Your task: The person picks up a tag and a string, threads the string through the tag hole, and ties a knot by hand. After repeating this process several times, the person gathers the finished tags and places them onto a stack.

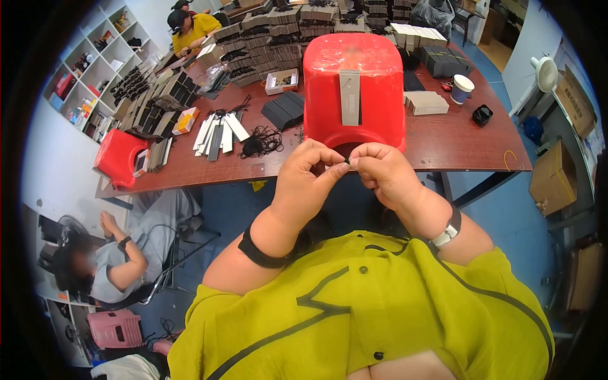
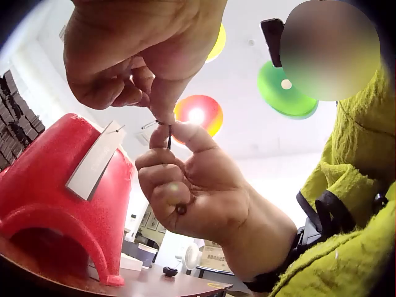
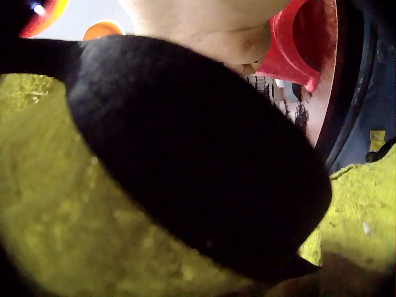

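A small black cord [image 2: 169, 137], with a thin metal piece [image 2: 148, 125] beside it, is between the fingertips of both hands. The left hand [image 1: 307, 177] pinches it from one side, thumb and index finger together. From the other side the right hand [image 1: 389, 176] pinches it, its other fingers curled in the left wrist view. Behind the hands, a grey tag [image 1: 349, 98] with lettering lies against an upturned red stool [image 1: 383, 82]. In the right wrist view a large dark shape covers most of the picture; only part of the right hand [image 3: 204, 21] shows.
On the table [image 1: 456, 142] are white and grey strips [image 1: 216, 134], tangled black cords [image 1: 261, 142], dark cards [image 1: 283, 111], a card stack [image 1: 425, 102] and a paper cup [image 1: 462, 88]. Many stacks stand at the back. A person [image 1: 136, 259] sits at the left.
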The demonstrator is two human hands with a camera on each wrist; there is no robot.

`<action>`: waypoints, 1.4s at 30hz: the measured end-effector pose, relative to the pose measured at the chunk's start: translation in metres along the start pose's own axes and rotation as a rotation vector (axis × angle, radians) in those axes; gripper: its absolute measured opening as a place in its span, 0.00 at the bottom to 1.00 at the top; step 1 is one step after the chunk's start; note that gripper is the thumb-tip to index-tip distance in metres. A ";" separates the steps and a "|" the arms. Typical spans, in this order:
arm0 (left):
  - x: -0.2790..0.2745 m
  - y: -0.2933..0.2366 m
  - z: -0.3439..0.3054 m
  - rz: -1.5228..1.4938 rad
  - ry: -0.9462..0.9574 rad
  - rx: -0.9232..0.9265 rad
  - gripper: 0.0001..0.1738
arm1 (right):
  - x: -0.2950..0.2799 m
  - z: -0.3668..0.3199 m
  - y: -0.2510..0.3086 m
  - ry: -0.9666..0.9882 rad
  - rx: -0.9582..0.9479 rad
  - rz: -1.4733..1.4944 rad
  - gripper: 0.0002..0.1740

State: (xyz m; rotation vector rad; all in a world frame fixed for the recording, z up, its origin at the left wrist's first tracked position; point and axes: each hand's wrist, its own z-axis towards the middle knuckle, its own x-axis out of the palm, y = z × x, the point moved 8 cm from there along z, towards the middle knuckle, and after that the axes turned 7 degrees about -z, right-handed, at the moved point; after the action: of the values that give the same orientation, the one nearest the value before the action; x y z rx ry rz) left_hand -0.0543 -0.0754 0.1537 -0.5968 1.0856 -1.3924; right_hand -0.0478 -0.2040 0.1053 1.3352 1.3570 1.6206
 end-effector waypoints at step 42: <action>-0.021 0.029 0.018 -0.931 -0.018 -0.121 0.02 | -0.029 0.018 0.015 -0.031 -0.073 -0.299 0.06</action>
State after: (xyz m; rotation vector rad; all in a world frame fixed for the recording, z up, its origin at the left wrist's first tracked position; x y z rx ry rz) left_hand -0.0216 -0.0552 0.1419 -1.3025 0.9017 -2.1026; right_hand -0.0206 -0.2287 0.1098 1.0534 1.3910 1.4270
